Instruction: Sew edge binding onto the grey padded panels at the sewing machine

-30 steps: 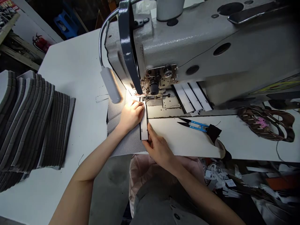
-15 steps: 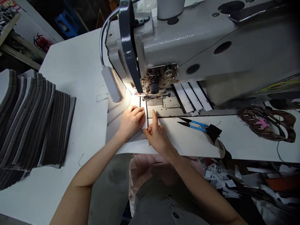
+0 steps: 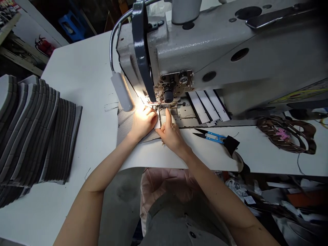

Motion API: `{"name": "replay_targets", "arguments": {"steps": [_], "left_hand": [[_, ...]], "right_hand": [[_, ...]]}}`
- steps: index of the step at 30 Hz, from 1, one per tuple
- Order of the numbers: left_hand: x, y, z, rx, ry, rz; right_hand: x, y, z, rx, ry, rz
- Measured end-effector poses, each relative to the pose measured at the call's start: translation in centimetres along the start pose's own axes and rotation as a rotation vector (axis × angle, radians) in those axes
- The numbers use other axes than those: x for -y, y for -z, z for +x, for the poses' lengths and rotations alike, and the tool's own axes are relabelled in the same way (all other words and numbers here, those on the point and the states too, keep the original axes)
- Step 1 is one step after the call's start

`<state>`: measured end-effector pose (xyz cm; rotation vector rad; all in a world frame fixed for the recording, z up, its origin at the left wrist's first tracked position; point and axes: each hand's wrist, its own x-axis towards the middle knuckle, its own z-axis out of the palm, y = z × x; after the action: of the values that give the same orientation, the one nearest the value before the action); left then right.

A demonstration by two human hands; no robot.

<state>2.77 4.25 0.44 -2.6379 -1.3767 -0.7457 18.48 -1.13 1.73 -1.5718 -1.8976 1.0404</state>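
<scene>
A grey mesh fabric piece (image 3: 124, 120) lies under the needle area of a large grey sewing machine (image 3: 205, 54). My left hand (image 3: 142, 123) presses flat on the fabric just in front of the presser foot (image 3: 153, 105). My right hand (image 3: 170, 132) rests beside it, index finger pointing toward the foot, fingertips on a white strip (image 3: 157, 123) laid along the fabric's right edge. Most of the strip is hidden by both hands. The machine's lamp (image 3: 122, 92) lights the spot.
A tall stack of grey foam-backed pieces (image 3: 36, 133) sits at the left on the white table (image 3: 84, 75). Blue thread snips (image 3: 212, 137) lie right of my hands. White strips (image 3: 207, 106) lie under the machine arm. A brown patterned object (image 3: 287, 134) sits far right.
The fabric and white strip have fed away from me under the presser foot. Both hands followed it toward the needle, and less of the strip shows.
</scene>
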Motion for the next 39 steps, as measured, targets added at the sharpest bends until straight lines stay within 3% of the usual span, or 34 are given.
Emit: {"name": "replay_targets", "arguments": {"steps": [9,16,19,22,28,39], "left_hand": [[-1.8,1.8,-2.4,0.063,-0.079,-0.074],[-1.3,3.0,-2.9,0.182,-0.11,-0.112],[-1.2,3.1,-3.1,0.164,-0.103,-0.116],[-1.1,3.0,-3.4,0.196,-0.115,-0.15],[-0.8,2.8,-3.9,0.141,-0.15,-0.178],[0.5,1.9,-2.4,0.181,-0.131,-0.063]], "right_hand": [[0.5,0.8,-0.2,0.055,-0.031,-0.192],[1.0,0.7,-0.8,0.017,-0.09,-0.236],[0.8,0.2,-1.1,-0.042,-0.082,-0.269],[0.4,-0.2,-1.9,-0.081,0.02,-0.391],[-0.6,-0.4,-3.4,-0.015,0.201,-0.589],[-0.2,1.1,-1.8,0.074,0.164,-0.654]]}}
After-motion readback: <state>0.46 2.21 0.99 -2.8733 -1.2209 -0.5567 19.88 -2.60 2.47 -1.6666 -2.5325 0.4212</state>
